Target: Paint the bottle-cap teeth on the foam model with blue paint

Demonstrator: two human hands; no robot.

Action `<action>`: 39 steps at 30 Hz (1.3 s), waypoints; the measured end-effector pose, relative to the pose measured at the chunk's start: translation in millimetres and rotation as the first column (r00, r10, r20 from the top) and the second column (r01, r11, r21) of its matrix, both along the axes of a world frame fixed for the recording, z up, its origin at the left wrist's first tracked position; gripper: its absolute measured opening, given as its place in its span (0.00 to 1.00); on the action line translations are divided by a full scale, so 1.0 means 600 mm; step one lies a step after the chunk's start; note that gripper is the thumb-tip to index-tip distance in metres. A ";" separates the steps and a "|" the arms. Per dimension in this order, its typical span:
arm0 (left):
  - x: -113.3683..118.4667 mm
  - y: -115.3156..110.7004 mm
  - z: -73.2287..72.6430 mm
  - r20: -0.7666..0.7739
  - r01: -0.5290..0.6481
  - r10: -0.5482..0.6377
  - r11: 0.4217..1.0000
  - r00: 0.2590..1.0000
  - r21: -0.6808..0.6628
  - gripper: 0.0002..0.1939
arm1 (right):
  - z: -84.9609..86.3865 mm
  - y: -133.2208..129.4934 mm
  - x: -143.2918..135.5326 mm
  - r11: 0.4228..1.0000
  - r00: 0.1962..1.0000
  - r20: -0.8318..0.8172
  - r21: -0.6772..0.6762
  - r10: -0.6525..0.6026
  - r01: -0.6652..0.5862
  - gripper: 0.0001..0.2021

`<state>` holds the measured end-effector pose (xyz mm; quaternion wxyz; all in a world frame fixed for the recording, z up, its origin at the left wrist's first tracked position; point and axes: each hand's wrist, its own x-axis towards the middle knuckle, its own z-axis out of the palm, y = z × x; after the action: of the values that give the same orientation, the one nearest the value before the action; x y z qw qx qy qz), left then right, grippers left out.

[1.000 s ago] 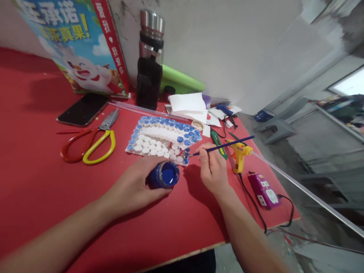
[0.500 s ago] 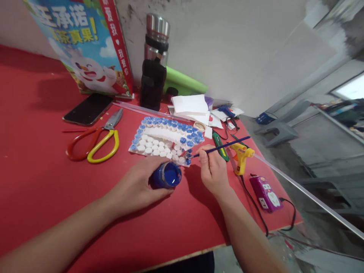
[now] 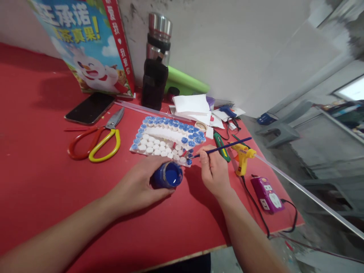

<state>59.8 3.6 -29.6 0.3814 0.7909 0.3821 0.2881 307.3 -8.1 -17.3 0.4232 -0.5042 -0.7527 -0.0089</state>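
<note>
So our left hand point(image 3: 142, 184) has its grip wrapped round the open blue paint jar point(image 3: 172, 174), though we can't see the fingers behind it. Our right hand point(image 3: 214, 170) is pinching the paintbrush point(image 3: 224, 147), and its tip is at the lower right corner of the disc-covered board point(image 3: 163, 131) on the red worktop point(image 3: 136, 239); too small to tell if bristles touch. The box point(image 3: 91, 49) gets cut off up top, and the bottle point(image 3: 156, 57) hides part of the green roll point(image 3: 184, 80).
</note>
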 end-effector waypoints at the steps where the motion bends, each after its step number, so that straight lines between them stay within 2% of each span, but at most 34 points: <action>1: 0.000 0.000 0.000 0.000 0.000 0.000 1.000 1.000 -0.002 0.28 | 0.000 0.000 0.000 1.000 1.000 -0.002 -0.001 0.003 -0.003 0.08; 39: 0.002 -0.001 0.007 0.023 0.012 -0.012 1.000 1.000 -0.001 0.26 | 0.005 -0.009 -0.001 1.000 1.000 0.004 0.014 -0.010 0.009 0.07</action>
<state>61.2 3.1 -25.5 0.3881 0.7894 0.3733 0.2947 306.6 -13.2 -14.3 0.4251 -0.5047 -0.7512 -0.0174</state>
